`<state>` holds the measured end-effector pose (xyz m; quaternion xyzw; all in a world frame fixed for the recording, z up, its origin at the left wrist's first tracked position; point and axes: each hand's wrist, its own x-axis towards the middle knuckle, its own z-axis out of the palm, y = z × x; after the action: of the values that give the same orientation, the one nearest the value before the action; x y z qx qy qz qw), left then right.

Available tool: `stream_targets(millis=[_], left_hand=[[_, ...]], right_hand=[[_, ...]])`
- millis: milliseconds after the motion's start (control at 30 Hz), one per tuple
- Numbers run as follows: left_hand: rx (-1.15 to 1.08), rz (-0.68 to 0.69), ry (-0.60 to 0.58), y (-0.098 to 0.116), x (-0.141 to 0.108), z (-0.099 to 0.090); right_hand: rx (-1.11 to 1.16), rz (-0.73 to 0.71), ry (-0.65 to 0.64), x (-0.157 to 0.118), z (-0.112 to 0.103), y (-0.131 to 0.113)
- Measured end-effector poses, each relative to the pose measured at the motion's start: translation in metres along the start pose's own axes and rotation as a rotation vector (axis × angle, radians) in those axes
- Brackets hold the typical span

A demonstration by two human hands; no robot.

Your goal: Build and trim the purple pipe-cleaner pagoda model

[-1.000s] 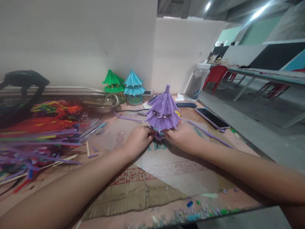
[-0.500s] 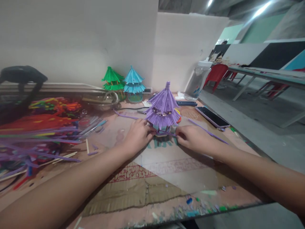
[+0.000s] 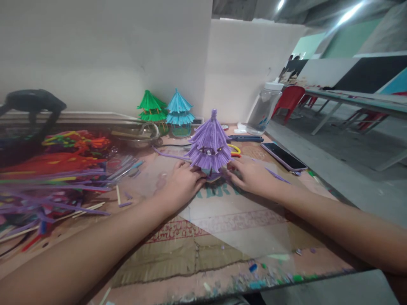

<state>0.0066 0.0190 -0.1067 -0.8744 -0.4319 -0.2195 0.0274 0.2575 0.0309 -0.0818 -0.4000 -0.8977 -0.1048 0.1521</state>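
Observation:
A purple two-tiered pagoda-like model [image 3: 211,142] stands upright on the clear sheet over the cardboard. My left hand [image 3: 187,180] is at the lower left of the model, thumb and fingers closed at its base; what they pinch is hidden. On the other side, my right hand [image 3: 243,173] reaches to the base with its fingers bent near the lower roof; whether it holds anything is unclear. A purple strip [image 3: 277,174] lies behind my right forearm. Another purple strip [image 3: 168,155] runs off to the left of the model.
Green [image 3: 151,103] and blue [image 3: 179,108] models stand against the wall. A bottle [image 3: 265,108], phone [image 3: 284,156] and dark-handled tool [image 3: 246,138] are at the back right. Colourful strips [image 3: 57,163] pile up at left, near a clear bowl [image 3: 136,136].
The purple model has shifted and tilted slightly to the left. My right hand has moved left, closer to its base, and the purple strip across the front is now mostly out of sight.

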Motion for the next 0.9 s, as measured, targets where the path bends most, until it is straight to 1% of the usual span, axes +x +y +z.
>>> stream_targets(millis=[67,100,167,233,400,433,533,600,733,833,900], left_hand=[[-0.013,0.008,0.008,0.0,-0.001,0.001],[-0.018,0.01,0.012,-0.001,0.0,0.001],[-0.009,0.011,0.014,0.0,0.0,0.001],[0.02,0.009,0.014,0.0,0.001,0.002],[0.051,0.02,0.019,0.001,0.001,0.005],[0.054,0.023,0.026,0.001,0.001,0.005],[0.082,0.03,0.042,0.003,0.001,0.003],[0.114,0.036,0.047,0.004,0.002,0.002],[0.159,0.07,0.053,0.005,0.002,0.001],[0.144,0.073,0.074,0.006,0.001,0.001],[0.149,0.059,0.079,0.007,-0.002,0.0]], right_hand=[[0.032,-0.062,0.072,-0.002,0.002,-0.005],[0.042,-0.096,0.088,-0.003,0.003,-0.008],[0.052,-0.16,0.095,-0.003,0.007,-0.013],[0.062,-0.19,0.106,-0.001,0.014,-0.018],[0.115,-0.096,0.055,0.008,0.03,-0.021],[0.112,-0.103,0.055,0.008,0.032,-0.021],[0.019,-0.224,0.062,0.006,0.029,-0.02],[-0.075,-0.285,0.033,0.004,0.025,-0.021],[-0.185,-0.337,-0.04,0.002,0.016,-0.022],[-0.223,-0.373,-0.048,0.002,0.016,-0.022],[-0.232,-0.372,-0.049,0.002,0.016,-0.022]])
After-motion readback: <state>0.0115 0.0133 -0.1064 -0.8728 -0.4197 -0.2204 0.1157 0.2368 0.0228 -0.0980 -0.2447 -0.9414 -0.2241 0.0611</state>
